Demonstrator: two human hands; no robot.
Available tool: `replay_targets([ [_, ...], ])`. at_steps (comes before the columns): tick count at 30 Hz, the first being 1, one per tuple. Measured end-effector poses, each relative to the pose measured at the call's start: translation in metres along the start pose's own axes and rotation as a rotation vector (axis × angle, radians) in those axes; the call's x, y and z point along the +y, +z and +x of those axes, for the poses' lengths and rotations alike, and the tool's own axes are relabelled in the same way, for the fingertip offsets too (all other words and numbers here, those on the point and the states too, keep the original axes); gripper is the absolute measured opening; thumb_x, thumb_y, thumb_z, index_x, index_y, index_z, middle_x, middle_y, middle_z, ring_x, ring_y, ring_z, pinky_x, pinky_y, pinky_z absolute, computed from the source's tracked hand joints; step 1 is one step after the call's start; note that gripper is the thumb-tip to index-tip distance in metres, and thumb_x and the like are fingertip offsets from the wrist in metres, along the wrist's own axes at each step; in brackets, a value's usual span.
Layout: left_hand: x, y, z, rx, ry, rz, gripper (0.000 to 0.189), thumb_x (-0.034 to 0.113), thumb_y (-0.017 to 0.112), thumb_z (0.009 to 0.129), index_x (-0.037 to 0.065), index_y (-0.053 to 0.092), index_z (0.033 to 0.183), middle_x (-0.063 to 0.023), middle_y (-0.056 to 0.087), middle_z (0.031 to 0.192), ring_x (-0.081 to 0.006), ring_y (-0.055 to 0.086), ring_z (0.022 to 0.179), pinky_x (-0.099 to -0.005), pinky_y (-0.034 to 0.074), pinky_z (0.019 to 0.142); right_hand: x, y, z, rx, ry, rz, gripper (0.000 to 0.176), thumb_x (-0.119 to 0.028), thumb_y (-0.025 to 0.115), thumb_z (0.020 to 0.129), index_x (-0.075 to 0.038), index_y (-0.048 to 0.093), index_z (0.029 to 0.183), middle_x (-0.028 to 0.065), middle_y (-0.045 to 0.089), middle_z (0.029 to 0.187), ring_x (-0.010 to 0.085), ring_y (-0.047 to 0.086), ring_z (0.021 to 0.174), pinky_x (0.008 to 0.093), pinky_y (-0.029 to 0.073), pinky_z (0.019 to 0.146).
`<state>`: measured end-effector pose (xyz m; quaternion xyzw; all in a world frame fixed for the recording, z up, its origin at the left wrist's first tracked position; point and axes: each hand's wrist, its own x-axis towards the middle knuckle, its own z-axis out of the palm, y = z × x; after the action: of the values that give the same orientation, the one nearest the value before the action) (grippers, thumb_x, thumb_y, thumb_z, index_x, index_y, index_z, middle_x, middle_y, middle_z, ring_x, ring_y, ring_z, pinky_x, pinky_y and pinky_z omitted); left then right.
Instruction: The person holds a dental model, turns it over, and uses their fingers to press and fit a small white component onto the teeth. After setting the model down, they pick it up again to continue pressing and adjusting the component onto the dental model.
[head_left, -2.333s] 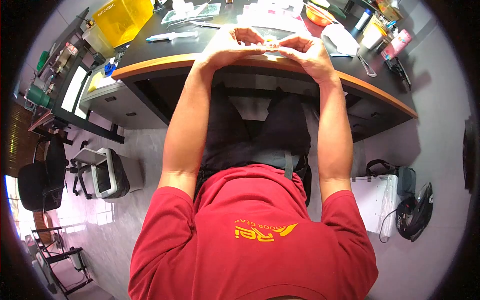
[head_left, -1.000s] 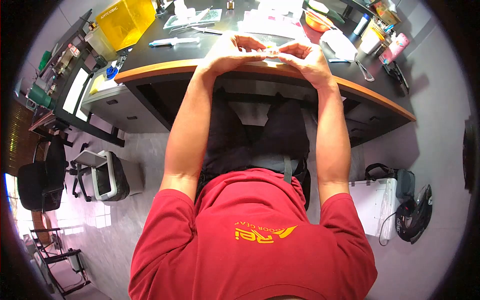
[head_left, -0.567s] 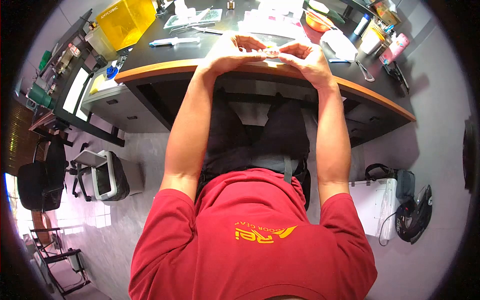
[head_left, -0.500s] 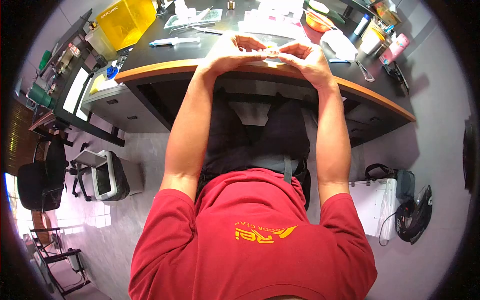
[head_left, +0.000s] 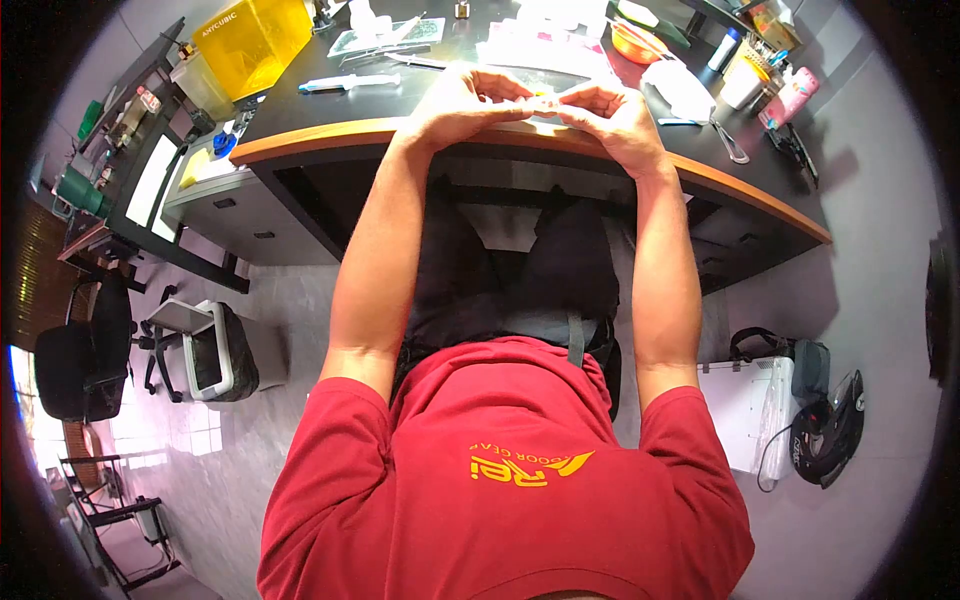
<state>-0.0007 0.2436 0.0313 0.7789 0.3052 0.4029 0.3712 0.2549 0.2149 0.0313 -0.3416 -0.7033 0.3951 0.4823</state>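
Note:
My left hand (head_left: 462, 103) and my right hand (head_left: 612, 118) meet fingertip to fingertip over the near edge of the black desk (head_left: 330, 110). Between the fingertips of both hands sits a small pale object (head_left: 543, 99), pinched from each side; it is too small to identify. Both wrists rest at the wood-coloured desk rim. My forearms reach straight out from my red shirt, with my dark trousers below the desk.
On the desk lie a yellow box (head_left: 248, 40), a white-handled tool (head_left: 345, 83), an orange bowl (head_left: 637, 41), white cloth (head_left: 680, 85), scissors (head_left: 728, 138) and a pink bottle (head_left: 790, 95). A drawer unit (head_left: 215, 210) stands left; a white box (head_left: 750, 405) and helmet (head_left: 830, 425) lie right.
The view has dropped slightly since the earliest frame. My hands stay together on the small object, with only slight finger movement.

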Motion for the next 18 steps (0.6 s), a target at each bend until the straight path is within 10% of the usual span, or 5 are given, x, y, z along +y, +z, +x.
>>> replay_targets([
  [18, -0.001, -0.001, 0.000, -0.009, -0.030, 0.016, 0.038, 0.037, 0.086, 0.080, 0.010, 0.080, 0.106, -0.0050, 0.077, 0.098, -0.0129, 0.063, 0.084, -0.0280, 0.050, 0.077, -0.002, -0.001, -0.001, -0.009, 0.003, -0.042, 0.022, -0.003, 0.078, 0.088, 0.003, 0.073, 0.109, 0.0091, 0.075, 0.101, 0.0115, 0.069, 0.091, 0.0241, 0.056, 0.086],
])
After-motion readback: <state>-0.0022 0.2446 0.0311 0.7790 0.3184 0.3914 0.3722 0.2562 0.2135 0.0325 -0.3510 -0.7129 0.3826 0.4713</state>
